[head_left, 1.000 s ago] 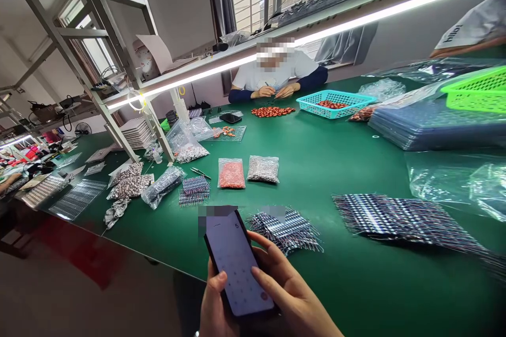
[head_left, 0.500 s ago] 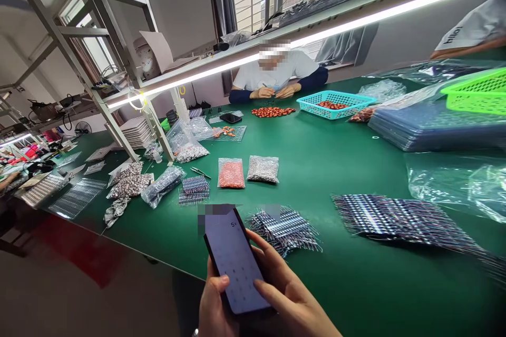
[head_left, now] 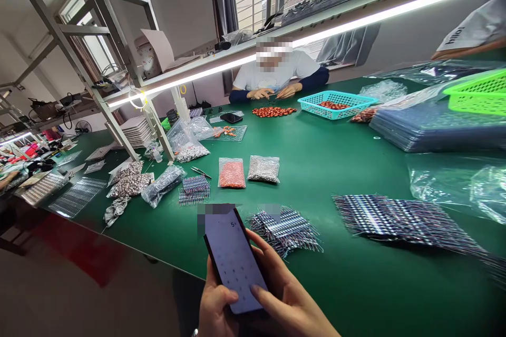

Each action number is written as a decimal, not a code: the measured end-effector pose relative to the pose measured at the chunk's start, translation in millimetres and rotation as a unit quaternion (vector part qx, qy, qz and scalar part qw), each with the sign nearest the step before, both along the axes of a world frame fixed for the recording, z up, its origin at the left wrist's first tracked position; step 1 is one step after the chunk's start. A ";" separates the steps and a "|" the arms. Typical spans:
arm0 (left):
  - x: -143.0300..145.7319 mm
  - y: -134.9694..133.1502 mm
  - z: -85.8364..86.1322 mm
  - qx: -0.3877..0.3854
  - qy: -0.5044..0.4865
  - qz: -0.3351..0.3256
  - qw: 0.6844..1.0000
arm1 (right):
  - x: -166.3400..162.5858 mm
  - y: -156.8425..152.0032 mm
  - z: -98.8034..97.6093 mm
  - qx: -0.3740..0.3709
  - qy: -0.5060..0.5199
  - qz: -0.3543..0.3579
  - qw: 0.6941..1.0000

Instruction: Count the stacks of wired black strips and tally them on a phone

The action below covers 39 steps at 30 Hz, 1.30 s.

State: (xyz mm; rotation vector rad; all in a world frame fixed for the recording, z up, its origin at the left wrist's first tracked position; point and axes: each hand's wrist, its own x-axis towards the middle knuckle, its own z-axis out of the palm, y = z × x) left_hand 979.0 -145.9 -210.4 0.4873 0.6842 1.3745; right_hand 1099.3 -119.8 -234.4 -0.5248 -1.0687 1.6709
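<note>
A smartphone (head_left: 231, 253) with a calculator-like keypad on its lit screen is held tilted above the table's front edge. My left hand (head_left: 217, 305) grips its lower left side, the thumb over the bottom of the screen. Around the right side curls my right hand (head_left: 286, 289), its thumb on or just above the keypad. Just behind the phone lies a heap of striped dark strips with thin wire ends (head_left: 286, 229). A bag of orange-red pieces (head_left: 232, 174) and a bag of silvery pieces (head_left: 263, 169) lie further back.
A larger spread of wired strips (head_left: 399, 221) lies right. Across the green table (head_left: 304, 168) sits a person (head_left: 276, 76) by orange parts (head_left: 274, 111) and a turquoise basket (head_left: 336, 105). Shelf posts (head_left: 158, 131) rise at left; stacked clear sheets (head_left: 427, 126) stand at right.
My left thumb has slid down and inward over the screen. The right thumb has shifted slightly down-left. Across the table, the person's hands have moved a little.
</note>
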 end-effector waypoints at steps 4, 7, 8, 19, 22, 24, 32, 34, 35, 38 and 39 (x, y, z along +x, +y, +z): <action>-1.1 -1.7 -3.8 0.009 -0.003 -0.006 1.000 | -2.1 0.6 -1.8 0.004 0.003 -0.004 1.000; -3.0 -1.9 -9.3 0.013 0.042 0.001 0.999 | -0.8 1.0 -3.0 0.008 0.006 0.010 1.000; -3.5 -1.7 -10.9 0.009 0.057 0.005 0.998 | 0.0 1.2 -3.1 0.008 0.007 0.014 1.000; -2.0 -2.8 -7.0 0.008 0.040 -0.001 0.999 | 5.8 2.4 2.1 -0.039 0.060 0.066 0.995; -1.6 -2.1 -6.7 0.010 0.033 0.004 0.999 | 6.9 2.3 3.0 -0.039 0.058 0.072 0.995; -1.8 -1.5 -7.7 0.008 0.027 0.005 1.000 | 7.8 2.2 4.5 -0.035 0.055 0.073 0.995; -2.6 -1.9 -5.5 0.008 0.017 -0.005 1.000 | 8.9 2.6 8.5 -0.036 0.057 0.078 0.995; -2.0 -2.5 -2.9 0.007 0.015 -0.009 1.000 | 9.2 2.3 8.9 -0.036 0.052 0.078 0.995; -1.7 -2.7 -1.8 0.008 0.013 -0.009 1.000 | 9.3 2.1 9.0 -0.036 0.051 0.078 0.995; -1.2 -2.6 -0.7 0.014 0.007 -0.008 1.000 | 9.4 1.9 7.8 -0.034 0.048 0.075 0.995; -1.3 -2.4 -1.2 0.017 0.005 -0.010 1.000 | 9.2 2.1 6.9 -0.032 0.048 0.074 0.996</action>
